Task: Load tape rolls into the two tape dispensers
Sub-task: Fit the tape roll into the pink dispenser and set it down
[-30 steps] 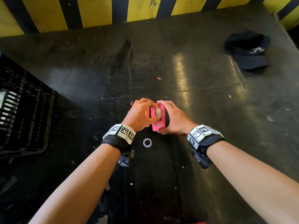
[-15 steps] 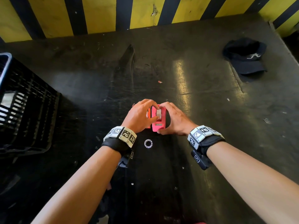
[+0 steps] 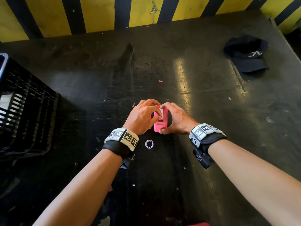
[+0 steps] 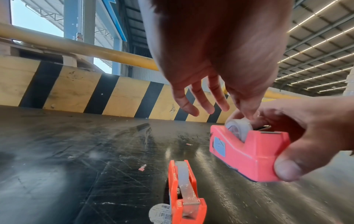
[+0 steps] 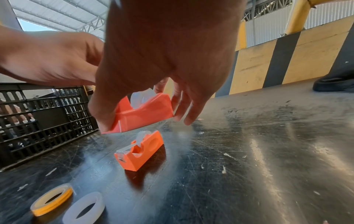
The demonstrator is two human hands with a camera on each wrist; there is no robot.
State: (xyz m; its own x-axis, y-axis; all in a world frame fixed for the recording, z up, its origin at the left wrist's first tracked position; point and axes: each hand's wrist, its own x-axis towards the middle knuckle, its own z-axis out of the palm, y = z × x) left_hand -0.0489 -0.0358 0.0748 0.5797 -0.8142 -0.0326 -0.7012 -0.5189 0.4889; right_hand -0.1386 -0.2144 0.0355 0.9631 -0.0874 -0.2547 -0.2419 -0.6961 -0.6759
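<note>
- R hand (image 4: 298, 136) grips pink-red plastic tape dispenser (image 4: 247, 150) by its sides, thumb at cutter end; dispenser held tilted, lifted off black scuffed tabletop (image 3: 211, 144), roughly mid-table, nearer front edge.
- L hand (image 3: 141, 118) above it; thumb + forefinger pinch clear tape roll (image 4: 237, 127) seated in dispenser's slot, other fingers spread loose.
- 2nd orange plastic dispenser (image 5: 139, 153) flat on tabletop just below hands, tape strip run to its cutter.
- Yellow-cored tape roll (image 5: 51, 198) + translucent white ring (image 5: 84, 207) lie side by side toward front edge.
- Black slatted crate (image 3: 24, 111) at L edge; dark cap (image 3: 246, 54) near far R corner.
</note>
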